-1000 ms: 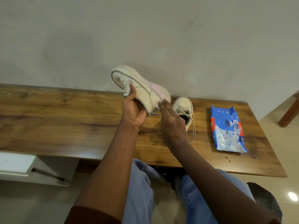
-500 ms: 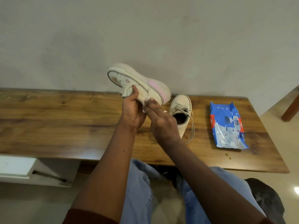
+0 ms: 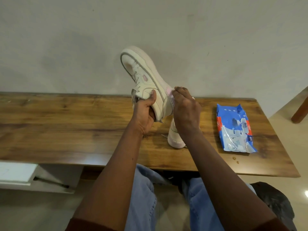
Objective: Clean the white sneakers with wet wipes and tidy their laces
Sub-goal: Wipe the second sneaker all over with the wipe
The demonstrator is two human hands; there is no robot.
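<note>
My left hand [image 3: 146, 112] grips a white sneaker [image 3: 146, 75] by its ankle opening and holds it above the wooden table [image 3: 66, 124], toe tilted up and away to the left. My right hand [image 3: 185, 110] is at the sneaker's pink heel, its curled fingers pinching a white wet wipe [image 3: 172, 99] against it. The second white sneaker [image 3: 175, 137] stands on the table under my right wrist, mostly hidden by the hand and forearm. A blue pack of wet wipes [image 3: 235, 129] lies flat on the table to the right.
The table stands against a plain grey wall. A white shelf or drawer [image 3: 15, 172] sits below the table's left front edge. A brown furniture leg [image 3: 300, 110] stands on the floor at far right. My knees in blue jeans are under the front edge.
The held sneaker has been raised and tipped more upright, toe pointing up. My right hand has moved from the sneaker's side round to its pink heel. The view has shifted a little.
</note>
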